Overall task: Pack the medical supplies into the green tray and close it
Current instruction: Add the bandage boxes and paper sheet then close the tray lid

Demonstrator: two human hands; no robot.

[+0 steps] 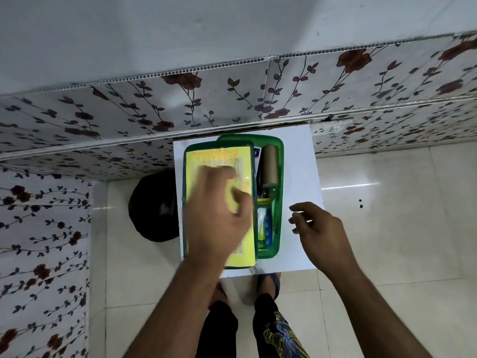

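Observation:
The green tray (280,202) stands on a small white table (299,164). Its open right side shows a brown roll (270,165) at the far end and blue and yellow packets (265,226) at the near end. A green lid with a yellow label (206,157) lies over the tray's left part, offset to the left. My left hand (216,218) is blurred on top of the lid, fingers and thumb closed on it near its right edge. My right hand (317,228) hovers over the table just right of the tray, fingers apart and holding nothing.
The table stands against a flower-patterned wall (232,99). A black round object (152,205) sits on the tiled floor left of the table. My feet in sandals (268,280) are at the table's near edge. A wall socket (333,129) is at the back right.

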